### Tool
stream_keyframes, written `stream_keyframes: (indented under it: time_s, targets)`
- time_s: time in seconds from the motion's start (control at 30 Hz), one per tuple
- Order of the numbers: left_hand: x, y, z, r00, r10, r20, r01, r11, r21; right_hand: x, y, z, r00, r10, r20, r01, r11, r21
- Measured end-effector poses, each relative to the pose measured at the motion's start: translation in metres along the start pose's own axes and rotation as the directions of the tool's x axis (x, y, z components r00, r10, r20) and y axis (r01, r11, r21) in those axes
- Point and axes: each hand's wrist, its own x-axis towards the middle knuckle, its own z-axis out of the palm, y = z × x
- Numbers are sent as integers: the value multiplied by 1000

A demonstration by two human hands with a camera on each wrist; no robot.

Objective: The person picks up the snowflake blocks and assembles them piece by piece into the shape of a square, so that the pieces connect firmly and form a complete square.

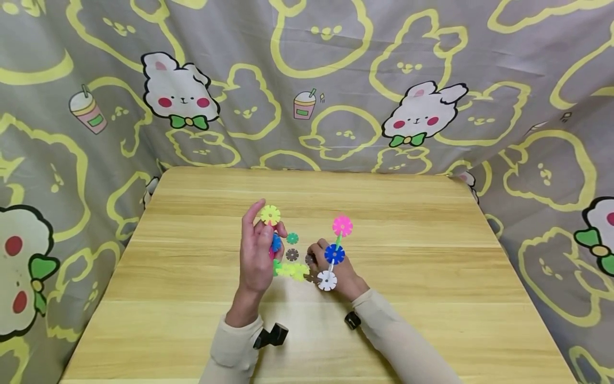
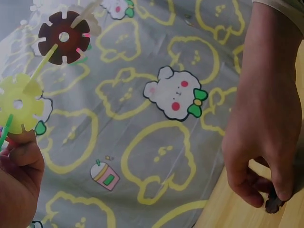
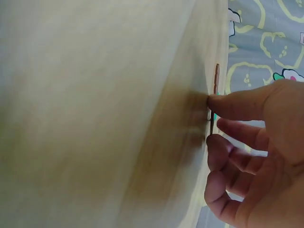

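My left hand grips a chain of slotted plastic discs, its fingers curled round the near end. The chain has a yellow disc by the fingertips and a light blue disc against the palm. It sags through pale yellow discs and a brown disc to a white disc, a dark blue disc and a pink disc, which overlap my other hand in the head view. Low at the tabletop, my right hand pinches a dark brown disc between thumb and fingertip.
On the wooden table lie a loose green disc and a loose brown disc, between the hands. A black wrist device sits at the left sleeve, another at the right. Patterned curtain surrounds the table's back and sides.
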Motion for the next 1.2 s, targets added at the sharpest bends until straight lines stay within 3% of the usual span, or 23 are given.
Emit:
stream_keyframes:
  time_s: [0.23, 0.37, 0.57, 0.73, 0.87, 0.97, 1.1, 1.2]
  targets:
    - [-1, -2, 0, 1000, 27, 12, -27, 999, 47, -7, 5, -11, 994, 49, 96, -64, 984, 166]
    - [-2, -4, 1, 1000, 12, -7, -12, 997, 82, -9, 12, -21, 981, 151, 121, -178, 948, 264]
    - [-2, -5, 2, 999, -11, -37, 15, 993, 113, -8, 26, -51, 948, 311, 67, -316, 901, 296]
    - [-3, -5, 4, 997, -37, -62, 45, 991, 129, -11, 33, -84, 932, 356, -74, -318, 896, 311]
    - [-4, -5, 6, 995, -51, -81, 61, 990, 126, -14, 26, -111, 890, 324, -320, -217, 919, 328]
    - [-4, -5, 8, 994, -64, -88, 74, 989, 126, -12, 11, -128, 846, 228, -483, -59, 939, 340]
    - [-4, -5, 9, 993, -67, -93, 78, 989, 124, -8, -15, -144, 814, 55, -578, 160, 936, 314]
    - [-4, -6, 9, 995, -56, -86, 68, 988, 138, -5, -29, -153, 791, -30, -611, 238, 935, 263]
